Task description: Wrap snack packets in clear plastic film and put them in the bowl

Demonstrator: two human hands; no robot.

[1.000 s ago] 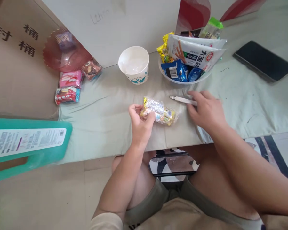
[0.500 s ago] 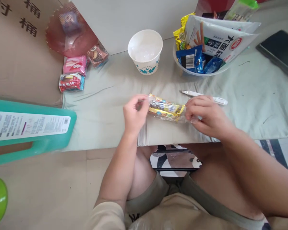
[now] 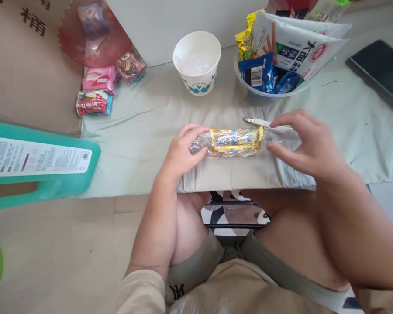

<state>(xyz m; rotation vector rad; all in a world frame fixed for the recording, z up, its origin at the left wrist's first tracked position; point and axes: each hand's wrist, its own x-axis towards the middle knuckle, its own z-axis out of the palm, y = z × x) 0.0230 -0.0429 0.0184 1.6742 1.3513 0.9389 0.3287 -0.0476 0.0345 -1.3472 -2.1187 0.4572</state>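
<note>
A bundle of yellow snack packets (image 3: 236,138) in clear plastic wrap lies across the light cloth. My left hand (image 3: 184,150) curls around the wrap's left end, its thumb on the near side and fingers on the far side. At the other end, my right hand (image 3: 309,144) is open, thumb and fingers spread on either side of the loose clear film. Just behind the bundle lies a white utility knife (image 3: 258,122), its blade tip pointing left and its handle partly hidden by my right hand.
Behind stand a white paper cup (image 3: 198,65) and a clear bowl (image 3: 265,93) of snack packs. A dark phone-like slab (image 3: 381,72) lies right. Several small packs, including a pink one (image 3: 100,79), sit left by a red dish (image 3: 75,48). A teal jug (image 3: 93,161) overlaps the left edge.
My right hand has opened from its pinch on the film and moved slightly right. My left hand has changed from a pinch to a wider hold. The bundle now lies straighter.
</note>
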